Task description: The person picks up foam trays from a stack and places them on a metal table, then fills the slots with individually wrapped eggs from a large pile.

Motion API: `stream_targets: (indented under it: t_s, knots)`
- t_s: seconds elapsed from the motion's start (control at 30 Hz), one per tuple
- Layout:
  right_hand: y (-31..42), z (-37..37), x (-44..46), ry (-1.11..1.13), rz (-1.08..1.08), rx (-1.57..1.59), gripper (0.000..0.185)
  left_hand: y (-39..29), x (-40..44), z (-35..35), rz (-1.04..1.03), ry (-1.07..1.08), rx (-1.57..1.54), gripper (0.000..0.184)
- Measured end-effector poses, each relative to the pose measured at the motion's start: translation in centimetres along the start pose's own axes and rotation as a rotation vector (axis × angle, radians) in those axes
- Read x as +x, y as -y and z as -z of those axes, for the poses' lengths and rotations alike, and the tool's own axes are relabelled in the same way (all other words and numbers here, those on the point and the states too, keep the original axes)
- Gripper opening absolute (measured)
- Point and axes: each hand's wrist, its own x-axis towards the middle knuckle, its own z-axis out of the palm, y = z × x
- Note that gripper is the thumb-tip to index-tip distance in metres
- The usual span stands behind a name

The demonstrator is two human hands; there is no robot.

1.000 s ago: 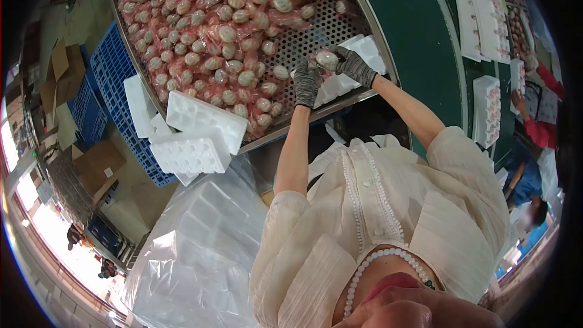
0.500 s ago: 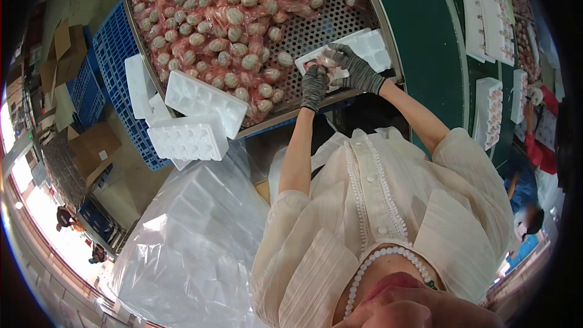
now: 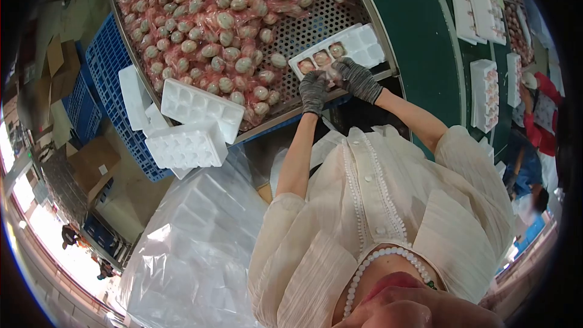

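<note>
A white foam egg tray (image 3: pixel 364 39) lies at the near right corner of the perforated metal table. Several plastic-wrapped eggs (image 3: pixel 321 58) sit in the left part of its far row, and cups to the right are bare. My left hand (image 3: pixel 313 91), in a grey knit glove, is closed at the tray's near left edge. Beside it, my right hand (image 3: pixel 358 80), gloved alike, bends over the near row with fingers pinched. Between the fingertips of both hands shows a wrapped egg (image 3: pixel 331 75), partly hidden by the gloves.
A large heap of wrapped eggs (image 3: pixel 225 21) covers much of the perforated table (image 3: pixel 303 31). Foam trays (image 3: pixel 185 146) pile at its left corner, above a plastic-covered stack (image 3: pixel 194 231). A green conveyor (image 3: pixel 419 42) runs on the right, with filled trays (image 3: pixel 484 94) and a co-worker in red sleeves (image 3: pixel 546 109) beyond.
Both hands have drawn down toward the tray's near edge, uncovering wrapped eggs in the far row. The pink-and-white bundle between my hands is now lower, at the near row.
</note>
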Motion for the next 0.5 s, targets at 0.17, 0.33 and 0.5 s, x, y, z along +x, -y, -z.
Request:
stream_targets:
  t_s: [0.17, 0.33, 0.5]
  knots:
    - [-2.9, 2.1, 0.2, -0.129, -0.395, 0.167, 0.04, 0.4, 4.8, -5.9, -0.347, -0.054, 0.028, 0.008]
    - [-7.5, 2.6, 1.0, -0.178, -0.491, 0.366, 0.04, 0.1, 7.1, -9.8, -0.769, -0.051, 0.621, 0.016]
    - [-9.0, 1.7, 1.6, 0.065, -0.461, 0.176, 0.037, 0.1, 6.2, -9.9, -0.629, -0.159, 0.875, 0.027]
